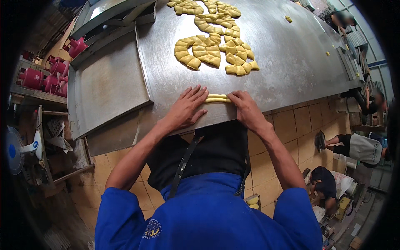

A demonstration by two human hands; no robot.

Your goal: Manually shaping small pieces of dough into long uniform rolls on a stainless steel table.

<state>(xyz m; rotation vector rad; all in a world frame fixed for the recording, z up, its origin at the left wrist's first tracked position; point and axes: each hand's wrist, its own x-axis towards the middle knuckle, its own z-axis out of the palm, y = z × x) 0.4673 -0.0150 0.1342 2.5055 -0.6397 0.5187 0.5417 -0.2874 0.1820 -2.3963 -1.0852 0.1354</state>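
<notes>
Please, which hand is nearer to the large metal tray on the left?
Left. The left hand is right of the large metal tray, not touching it, at the left end of the dough; the right hand is farther right, at the dough's other end.

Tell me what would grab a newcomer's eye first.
Probably the golden-yellow dough pieces sprawled across the steel table's upper middle. Then the left hand and right hand at either end of a dough roll near the front edge, and pinkish-red canisters at far left.
</notes>
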